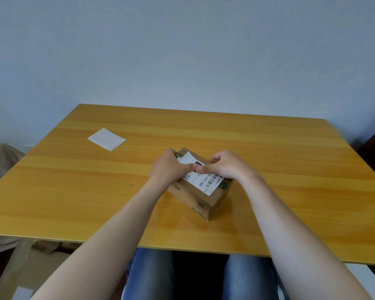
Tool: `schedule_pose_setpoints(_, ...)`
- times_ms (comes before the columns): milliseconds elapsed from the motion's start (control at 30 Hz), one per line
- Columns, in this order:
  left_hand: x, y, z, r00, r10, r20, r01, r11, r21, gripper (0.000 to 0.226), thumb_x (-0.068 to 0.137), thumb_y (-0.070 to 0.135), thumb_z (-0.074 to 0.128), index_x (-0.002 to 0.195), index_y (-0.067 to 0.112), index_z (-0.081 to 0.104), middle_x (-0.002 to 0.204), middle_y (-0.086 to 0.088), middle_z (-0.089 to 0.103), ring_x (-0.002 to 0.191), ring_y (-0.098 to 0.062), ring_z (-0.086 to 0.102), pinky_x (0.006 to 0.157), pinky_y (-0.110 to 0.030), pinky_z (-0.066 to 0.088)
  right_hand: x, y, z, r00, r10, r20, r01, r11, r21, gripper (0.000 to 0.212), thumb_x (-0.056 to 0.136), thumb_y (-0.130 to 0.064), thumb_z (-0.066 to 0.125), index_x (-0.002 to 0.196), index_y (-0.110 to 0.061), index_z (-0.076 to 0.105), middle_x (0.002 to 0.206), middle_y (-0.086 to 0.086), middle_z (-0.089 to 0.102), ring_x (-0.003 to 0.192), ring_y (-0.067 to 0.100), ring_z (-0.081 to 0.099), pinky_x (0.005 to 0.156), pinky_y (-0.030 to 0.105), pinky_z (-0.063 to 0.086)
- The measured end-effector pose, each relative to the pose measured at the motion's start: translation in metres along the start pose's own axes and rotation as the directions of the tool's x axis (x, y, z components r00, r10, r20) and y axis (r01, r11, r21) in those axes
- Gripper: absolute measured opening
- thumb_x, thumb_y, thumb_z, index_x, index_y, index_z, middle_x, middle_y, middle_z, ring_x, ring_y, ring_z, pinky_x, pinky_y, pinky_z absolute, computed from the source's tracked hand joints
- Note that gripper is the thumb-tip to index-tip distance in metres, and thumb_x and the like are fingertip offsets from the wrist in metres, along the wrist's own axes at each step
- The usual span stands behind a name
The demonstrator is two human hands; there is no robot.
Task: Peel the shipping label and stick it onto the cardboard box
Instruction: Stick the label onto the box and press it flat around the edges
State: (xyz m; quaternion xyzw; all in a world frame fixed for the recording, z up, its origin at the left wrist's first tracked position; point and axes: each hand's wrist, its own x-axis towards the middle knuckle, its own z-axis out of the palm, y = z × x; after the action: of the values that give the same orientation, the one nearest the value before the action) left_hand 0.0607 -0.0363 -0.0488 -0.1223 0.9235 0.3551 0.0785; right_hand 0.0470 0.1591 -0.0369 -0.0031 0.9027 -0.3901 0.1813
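Note:
A small brown cardboard box (200,203) sits slantwise in the middle of the wooden table (279,161). A white shipping label (206,182) with barcodes and a QR code lies flat on the box's top face. My left hand (168,167) holds the box's left side, fingers curled over its far edge. My right hand (227,166) holds the right side in the same way. Both thumbs meet at the label's middle and press down on it. The hands hide the far part of the label.
A blank white sheet of backing paper (106,139) lies flat on the table at the far left. The table stands against a pale wall. My knees in jeans show under the near edge.

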Motion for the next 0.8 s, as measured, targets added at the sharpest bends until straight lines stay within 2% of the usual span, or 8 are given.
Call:
schedule_pose_setpoints(133, 0.004, 0.001, 0.002, 1.000, -0.004, -0.027, 0.004, 1.000, 0.013, 0.062, 0.075, 0.065, 0.077, 0.112, 0.028, 0.044, 0.089, 0.012, 0.058, 0.081, -0.019, 0.064, 0.061, -0.033, 0.051, 0.005, 0.001, 0.000, 0.999, 0.034, -0.015, -0.034, 0.999, 0.011, 0.059, 0.071, -0.066, 0.088, 0.097, -0.015, 0.077, 0.093, -0.002, 0.079, 0.081, 0.014, 0.069, 0.068, 0.030, 0.046)
schedule_pose_setpoints(267, 0.008, 0.001, 0.007, 0.998, -0.021, -0.066, 0.022, 1.000, 0.017, 0.056, 0.077, 0.068, 0.071, 0.109, 0.028, 0.048, 0.094, 0.008, 0.065, 0.086, -0.022, 0.066, 0.067, -0.036, 0.055, 0.012, 0.002, 0.005, 0.997, 0.040, -0.059, -0.037, 0.998, 0.053, 0.058, 0.073, -0.068, 0.086, 0.068, -0.021, 0.054, 0.071, -0.002, 0.066, 0.065, 0.018, 0.058, 0.062, 0.033, 0.035)
schedule_pose_setpoints(467, 0.012, 0.003, 0.006, 0.996, -0.062, -0.070, 0.063, 0.998, 0.009, 0.050, 0.079, 0.068, 0.067, 0.105, 0.029, 0.050, 0.091, 0.006, 0.066, 0.083, -0.021, 0.065, 0.070, -0.037, 0.056, 0.018, 0.001, 0.009, 0.997, 0.038, -0.067, -0.035, 0.998, 0.050, 0.066, 0.072, -0.075, 0.081, 0.065, -0.026, 0.037, 0.076, 0.003, 0.047, 0.071, 0.019, 0.042, 0.064, 0.038, 0.021)
schedule_pose_setpoints(567, 0.013, 0.003, 0.004, 0.996, -0.033, -0.084, 0.034, 0.999, 0.013, 0.048, 0.082, 0.067, 0.066, 0.108, 0.029, 0.052, 0.094, 0.007, 0.067, 0.087, -0.022, 0.066, 0.068, -0.035, 0.053, 0.017, 0.000, 0.013, 0.994, 0.040, -0.097, -0.037, 0.999, 0.034, 0.066, 0.074, -0.076, 0.078, 0.066, -0.026, 0.036, 0.074, 0.001, 0.046, 0.069, 0.019, 0.042, 0.067, 0.037, 0.023)
schedule_pose_setpoints(667, 0.018, 0.000, 0.003, 0.996, 0.054, -0.073, -0.060, 0.994, -0.088, 0.048, 0.088, 0.057, 0.069, 0.123, 0.026, 0.060, 0.109, 0.005, 0.070, 0.097, -0.021, 0.068, 0.071, -0.034, 0.052, 0.015, -0.003, 0.015, 0.992, 0.051, -0.113, -0.059, 0.996, -0.065, 0.056, 0.087, -0.074, 0.065, 0.077, -0.021, 0.051, 0.079, -0.005, 0.064, 0.071, 0.021, 0.061, 0.064, 0.036, 0.034)
schedule_pose_setpoints(733, 0.021, -0.004, 0.002, 0.991, 0.115, -0.066, -0.126, 0.969, -0.212, 0.051, 0.090, 0.046, 0.073, 0.135, 0.024, 0.062, 0.127, 0.001, 0.069, 0.109, -0.020, 0.067, 0.088, -0.039, 0.057, 0.008, -0.009, 0.013, 0.995, 0.062, -0.084, -0.073, 0.989, -0.131, 0.052, 0.097, -0.071, 0.052, 0.104, -0.021, 0.063, 0.093, -0.003, 0.074, 0.084, 0.020, 0.071, 0.065, 0.034, 0.047)
schedule_pose_setpoints(800, 0.023, -0.007, -0.002, 0.985, 0.161, -0.055, -0.170, 0.938, -0.303, 0.058, 0.090, 0.040, 0.077, 0.142, 0.023, 0.058, 0.138, -0.001, 0.063, 0.118, -0.019, 0.064, 0.099, -0.044, 0.056, 0.002, -0.013, 0.009, 0.996, 0.086, -0.020, -0.087, 0.996, -0.029, 0.059, 0.099, -0.072, 0.048, 0.136, -0.025, 0.053, 0.105, -0.003, 0.073, 0.087, 0.021, 0.073, 0.063, 0.036, 0.057)
